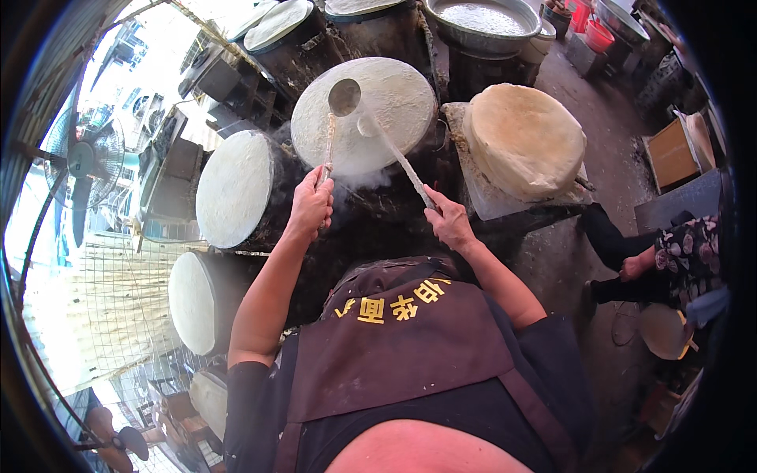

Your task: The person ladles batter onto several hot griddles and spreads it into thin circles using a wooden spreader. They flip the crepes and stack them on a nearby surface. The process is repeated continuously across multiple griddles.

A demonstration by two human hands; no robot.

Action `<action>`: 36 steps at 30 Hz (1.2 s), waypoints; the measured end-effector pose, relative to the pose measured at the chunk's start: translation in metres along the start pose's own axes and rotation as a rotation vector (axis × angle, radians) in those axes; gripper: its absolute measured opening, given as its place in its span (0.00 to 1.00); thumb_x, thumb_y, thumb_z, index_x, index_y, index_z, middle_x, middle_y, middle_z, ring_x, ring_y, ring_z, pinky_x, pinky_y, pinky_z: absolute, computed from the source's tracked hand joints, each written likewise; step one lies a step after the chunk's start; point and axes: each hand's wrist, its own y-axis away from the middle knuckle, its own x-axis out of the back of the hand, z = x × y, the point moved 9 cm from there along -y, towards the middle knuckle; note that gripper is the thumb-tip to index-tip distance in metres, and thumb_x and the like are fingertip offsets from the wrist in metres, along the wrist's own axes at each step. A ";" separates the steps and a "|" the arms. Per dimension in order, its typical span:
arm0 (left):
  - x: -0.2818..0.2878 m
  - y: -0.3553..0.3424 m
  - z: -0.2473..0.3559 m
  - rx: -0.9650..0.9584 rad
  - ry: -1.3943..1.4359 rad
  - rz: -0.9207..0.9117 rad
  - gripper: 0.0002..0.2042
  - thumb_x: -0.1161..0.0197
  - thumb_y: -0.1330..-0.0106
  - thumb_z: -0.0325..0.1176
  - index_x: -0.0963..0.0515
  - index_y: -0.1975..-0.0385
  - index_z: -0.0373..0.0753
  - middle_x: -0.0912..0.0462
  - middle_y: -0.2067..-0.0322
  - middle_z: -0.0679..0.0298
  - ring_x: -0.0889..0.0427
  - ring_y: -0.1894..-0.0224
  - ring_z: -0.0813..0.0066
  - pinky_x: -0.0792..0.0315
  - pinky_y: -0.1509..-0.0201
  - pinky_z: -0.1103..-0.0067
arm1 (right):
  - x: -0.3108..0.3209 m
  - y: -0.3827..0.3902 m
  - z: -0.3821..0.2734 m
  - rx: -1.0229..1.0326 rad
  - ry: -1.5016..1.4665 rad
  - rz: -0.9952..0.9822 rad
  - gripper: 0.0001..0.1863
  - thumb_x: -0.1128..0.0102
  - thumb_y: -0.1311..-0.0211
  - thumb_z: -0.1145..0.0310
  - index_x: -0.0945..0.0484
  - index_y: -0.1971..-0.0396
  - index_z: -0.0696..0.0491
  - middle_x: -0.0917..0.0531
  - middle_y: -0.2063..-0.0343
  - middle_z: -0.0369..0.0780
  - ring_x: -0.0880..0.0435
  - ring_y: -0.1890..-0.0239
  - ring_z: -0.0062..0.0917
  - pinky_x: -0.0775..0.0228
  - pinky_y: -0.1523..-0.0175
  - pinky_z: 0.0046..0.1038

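By the left hand (312,206), fingers curled, a ladle (344,97) is held toward twelve o'clock over a white-coated griddle (402,91); a pale-tipped stick (414,184) is clasped, fingers wrapped, by the right hand (453,222); at two, flatbreads (524,142) are stacked.

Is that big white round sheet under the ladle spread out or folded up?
Spread out: the white round sheet makes one wide circle, and no folded-over edge shows beneath the ladle in the left hand.
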 end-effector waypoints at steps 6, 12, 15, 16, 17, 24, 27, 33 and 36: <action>-0.032 0.026 -0.007 0.134 0.127 -0.099 0.27 0.48 0.31 0.32 0.46 0.33 0.46 0.33 0.76 0.68 0.34 0.83 0.85 0.35 0.87 0.83 | -0.001 0.034 0.015 -0.277 -0.248 -0.072 0.29 0.50 0.37 0.74 0.37 0.35 0.49 0.23 0.79 0.38 0.28 0.87 0.17 0.33 0.82 0.22; -0.109 0.060 0.002 0.300 0.840 -0.197 0.06 0.50 0.29 0.27 0.41 0.65 0.42 0.35 0.75 0.65 0.33 0.76 0.77 0.32 0.73 0.78 | -0.034 0.045 -0.001 -0.029 -0.048 -0.147 0.28 0.45 0.41 0.76 0.34 0.38 0.53 0.19 0.72 0.49 0.19 0.75 0.36 0.27 0.65 0.30; -0.072 0.065 0.006 0.527 1.435 -0.511 0.06 0.55 0.26 0.31 0.34 0.59 0.36 0.38 0.79 0.70 0.39 0.83 0.85 0.42 0.87 0.87 | -0.007 0.047 -0.029 0.130 0.082 -0.073 0.28 0.43 0.43 0.77 0.32 0.40 0.55 0.21 0.55 0.55 0.19 0.54 0.45 0.28 0.51 0.31; -0.044 0.073 0.017 0.503 1.531 -0.611 0.13 0.59 0.24 0.34 0.33 0.50 0.33 0.39 0.78 0.70 0.41 0.84 0.87 0.42 0.88 0.87 | 0.009 0.046 -0.031 0.134 0.088 0.025 0.28 0.43 0.43 0.78 0.33 0.40 0.55 0.21 0.54 0.55 0.20 0.53 0.45 0.28 0.50 0.31; -0.024 0.093 0.025 0.437 1.552 -0.624 0.18 0.63 0.23 0.36 0.37 0.41 0.33 0.40 0.78 0.70 0.42 0.84 0.87 0.40 0.89 0.86 | 0.023 0.045 -0.032 0.139 0.090 0.119 0.28 0.44 0.43 0.78 0.33 0.39 0.54 0.21 0.54 0.54 0.20 0.52 0.45 0.28 0.50 0.31; 0.031 0.158 -0.017 0.319 1.585 -0.643 0.22 0.65 0.22 0.38 0.50 0.30 0.48 0.41 0.77 0.68 0.39 0.83 0.83 0.39 0.88 0.83 | -0.039 0.044 -0.031 0.225 0.412 -0.217 0.29 0.46 0.43 0.73 0.33 0.38 0.45 0.22 0.72 0.48 0.20 0.69 0.45 0.27 0.60 0.44; 0.046 0.186 -0.026 0.225 1.600 -0.600 0.23 0.66 0.22 0.38 0.55 0.29 0.46 0.41 0.78 0.68 0.41 0.85 0.85 0.40 0.88 0.86 | -0.038 0.016 -0.038 0.041 -0.037 -0.257 0.30 0.49 0.40 0.75 0.37 0.35 0.49 0.24 0.75 0.41 0.24 0.77 0.25 0.29 0.72 0.30; 0.067 0.206 -0.050 0.184 1.451 -0.348 0.22 0.65 0.22 0.38 0.53 0.30 0.51 0.42 0.79 0.69 0.41 0.86 0.87 0.40 0.91 0.88 | -0.052 -0.061 -0.031 -0.380 -0.688 -0.322 0.24 0.51 0.31 0.66 0.36 0.37 0.53 0.23 0.75 0.38 0.28 0.84 0.16 0.34 0.83 0.18; 0.071 0.211 -0.060 0.205 1.461 -0.311 0.21 0.63 0.23 0.37 0.49 0.31 0.52 0.41 0.80 0.70 0.41 0.87 0.88 0.37 0.92 0.86 | -0.068 -0.087 -0.011 -0.480 -0.840 -0.343 0.22 0.51 0.31 0.67 0.35 0.38 0.52 0.23 0.74 0.40 0.28 0.83 0.17 0.34 0.83 0.18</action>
